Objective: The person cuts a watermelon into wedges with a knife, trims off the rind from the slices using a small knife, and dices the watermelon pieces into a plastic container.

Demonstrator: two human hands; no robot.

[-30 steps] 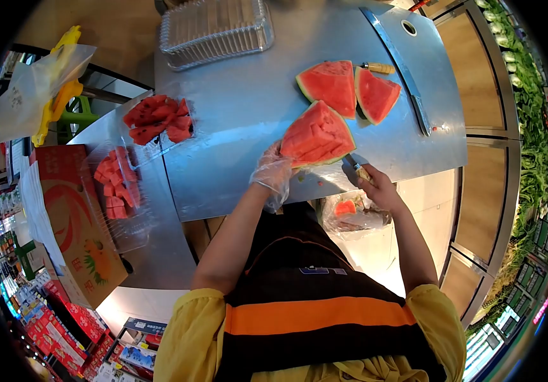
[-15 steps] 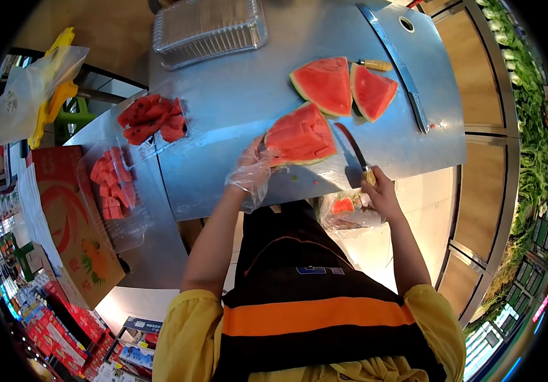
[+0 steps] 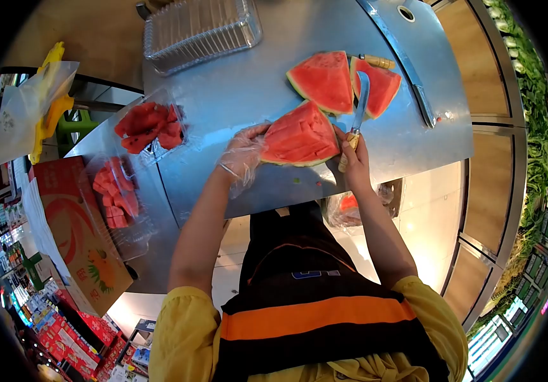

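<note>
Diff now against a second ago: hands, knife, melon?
Right hand moved left to the right edge of the front wedge; the small knife it still holds now points toward the back wedges. Left hand and front wedge shifted slightly left. Nothing released. Long knife and back wedges stayed put.

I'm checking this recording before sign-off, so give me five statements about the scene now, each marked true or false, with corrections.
1. The left hand, in a clear plastic glove, touches a red watermelon wedge with green rind. True.
2. The right hand holds a curved steel knife with a pale wooden handle. True.
3. The right hand is gloved too. False: it is bare.
4. The curved blade is stuck in the touched wedge. False: it points forward, past the wedge's right side.
5. A long knife lies at the table's left end. False: the long silver steel knife lies toward the grey metal table's right end.
</note>
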